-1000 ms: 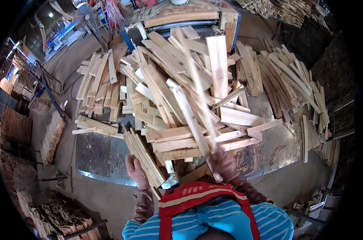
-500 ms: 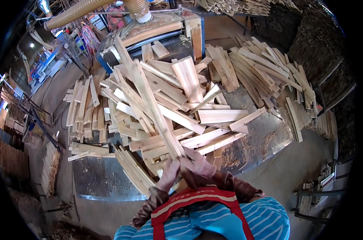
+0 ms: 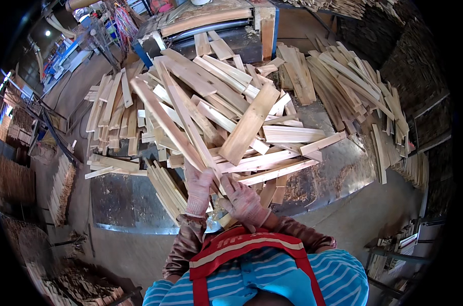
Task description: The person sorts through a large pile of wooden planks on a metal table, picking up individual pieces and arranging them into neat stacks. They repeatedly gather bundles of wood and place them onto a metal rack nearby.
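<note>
Two long wooden strips reach out from my hands, spread in a narrow V over the pile of boards. My gloved left hand [image 3: 197, 187] is closed around the near end of the left-hand strip [image 3: 165, 122]. The other strip [image 3: 189, 122] runs close beside it, its near end between my two hands. My gloved right hand [image 3: 242, 200] has its fingers closed at that end, just right of my left hand. Underneath and beyond lie many loose boards [image 3: 298, 134], and a wide short board [image 3: 251, 122] slants across the top of the heap.
A metal table [image 3: 124, 211] carries the heap, with sawdust on its right part. At the far side stands a machine with a roller [image 3: 208, 29]. More boards are stacked at the left [image 3: 106, 109] and right [image 3: 338, 84]. Bundled strips [image 3: 61, 191] stand on the floor.
The long strips have parted into a V, one swinging left. My hands have moved slightly apart and up. A wide short board now lies slanted on the heap, and the view has shifted.
</note>
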### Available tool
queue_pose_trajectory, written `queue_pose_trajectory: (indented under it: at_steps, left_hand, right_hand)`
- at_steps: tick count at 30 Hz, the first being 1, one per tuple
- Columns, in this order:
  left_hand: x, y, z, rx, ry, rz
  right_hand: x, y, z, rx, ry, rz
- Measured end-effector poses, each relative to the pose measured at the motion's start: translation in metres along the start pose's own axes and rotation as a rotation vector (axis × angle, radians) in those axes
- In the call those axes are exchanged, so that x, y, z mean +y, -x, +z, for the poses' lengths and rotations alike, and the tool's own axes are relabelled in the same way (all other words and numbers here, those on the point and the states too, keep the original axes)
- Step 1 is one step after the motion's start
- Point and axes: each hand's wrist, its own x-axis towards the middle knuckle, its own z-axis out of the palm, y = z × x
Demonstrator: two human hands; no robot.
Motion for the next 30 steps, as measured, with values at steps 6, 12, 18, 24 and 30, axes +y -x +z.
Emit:
queue_pose_trajectory:
  at_steps: [6, 12, 18, 24, 30]
  left_hand:
    - [-0.027, 0.032, -0.016, -0.028, 0.104, -0.181]
    - [-0.016, 0.042, -0.008, 0.069, 0.067, -0.108]
    - [0.022, 0.042, -0.055, 0.191, 0.005, 0.134]
    - [0.051, 0.03, -0.064, 0.204, -0.11, 0.279]
    - [0.027, 0.02, -0.044, 0.032, 0.118, 0.064]
  right_hand:
    - [0.026, -0.061, -0.051, 0.311, 0.006, -0.123]
    - [0.107, -0.177, -0.007, 0.385, 0.367, 0.141]
    - [0.135, -0.156, -0.008, 0.002, 0.366, 0.463]
    - [0.148, -0.146, -0.046, -0.075, -0.033, 0.492]
    - [0.099, -0.078, -0.063, -0.118, -1.194, 0.369]
